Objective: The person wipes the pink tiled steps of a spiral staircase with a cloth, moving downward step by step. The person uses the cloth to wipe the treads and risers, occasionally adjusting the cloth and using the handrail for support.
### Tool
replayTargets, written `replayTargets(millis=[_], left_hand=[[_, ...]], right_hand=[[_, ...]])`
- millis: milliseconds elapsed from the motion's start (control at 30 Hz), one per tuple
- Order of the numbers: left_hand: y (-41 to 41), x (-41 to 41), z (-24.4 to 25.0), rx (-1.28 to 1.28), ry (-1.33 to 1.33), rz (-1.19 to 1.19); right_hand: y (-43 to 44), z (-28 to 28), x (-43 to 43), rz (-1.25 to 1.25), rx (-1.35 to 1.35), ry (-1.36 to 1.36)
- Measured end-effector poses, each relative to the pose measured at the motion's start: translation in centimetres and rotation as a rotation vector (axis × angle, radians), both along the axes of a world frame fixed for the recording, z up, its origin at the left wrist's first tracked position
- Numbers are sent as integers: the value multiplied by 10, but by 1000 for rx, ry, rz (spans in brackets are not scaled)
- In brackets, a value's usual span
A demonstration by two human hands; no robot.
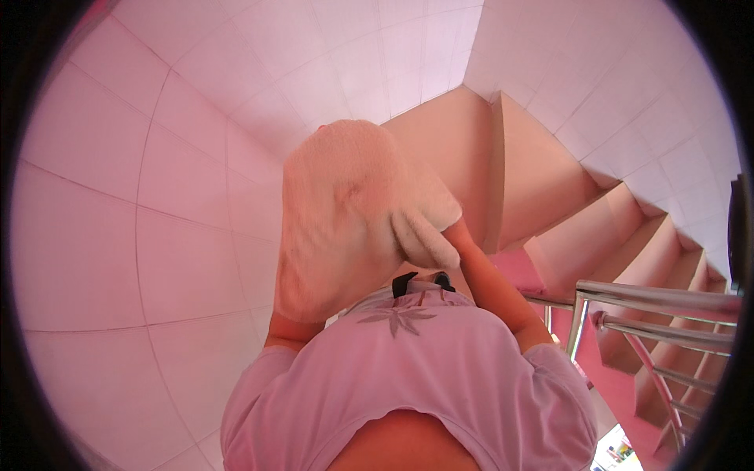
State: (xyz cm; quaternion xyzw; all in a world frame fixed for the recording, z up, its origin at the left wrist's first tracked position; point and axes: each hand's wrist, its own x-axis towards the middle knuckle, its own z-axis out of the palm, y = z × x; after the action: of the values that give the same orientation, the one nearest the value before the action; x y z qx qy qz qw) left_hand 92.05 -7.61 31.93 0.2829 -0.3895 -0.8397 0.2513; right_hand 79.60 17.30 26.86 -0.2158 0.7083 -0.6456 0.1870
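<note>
A beige fuzzy cloth point(347, 206), perhaps a towel, is held up in the air before my chest. It bears faint darker marks and folds. My left forearm runs up under its lower left corner, and the cloth covers nearly all of my left hand. Just a small reddish spot, perhaps a fingertip point(322, 127), shows at the upper edge. From the right, my right hand point(455, 228) reaches into the cloth by a thick bunched fold. Only skin near the wrist shows there, with the fingers hidden.
Brown stairs point(542, 159) wind from ahead down along the right. A steel handrail point(654, 294) stands at my right. Pale tiled walls point(118, 235) rise at the left and ahead. At the right rim is a dark object point(736, 235), partly cut off.
</note>
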Motion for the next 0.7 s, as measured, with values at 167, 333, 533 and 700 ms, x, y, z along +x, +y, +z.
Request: replayTargets(millis=[167, 333, 533, 700], left_hand=[[-2, 10, 7, 21, 13, 4], [18, 3, 10, 55, 19, -17], [55, -29, 0, 110, 32, -88], [24, 7, 2, 48, -89, -46]], right_hand=[[11, -9, -18, -145, -221, -216], [3, 61, 2, 201, -261, 13], [-26, 94, 7, 422, -79, 519], [-25, 74, 6, 538, -117, 346]])
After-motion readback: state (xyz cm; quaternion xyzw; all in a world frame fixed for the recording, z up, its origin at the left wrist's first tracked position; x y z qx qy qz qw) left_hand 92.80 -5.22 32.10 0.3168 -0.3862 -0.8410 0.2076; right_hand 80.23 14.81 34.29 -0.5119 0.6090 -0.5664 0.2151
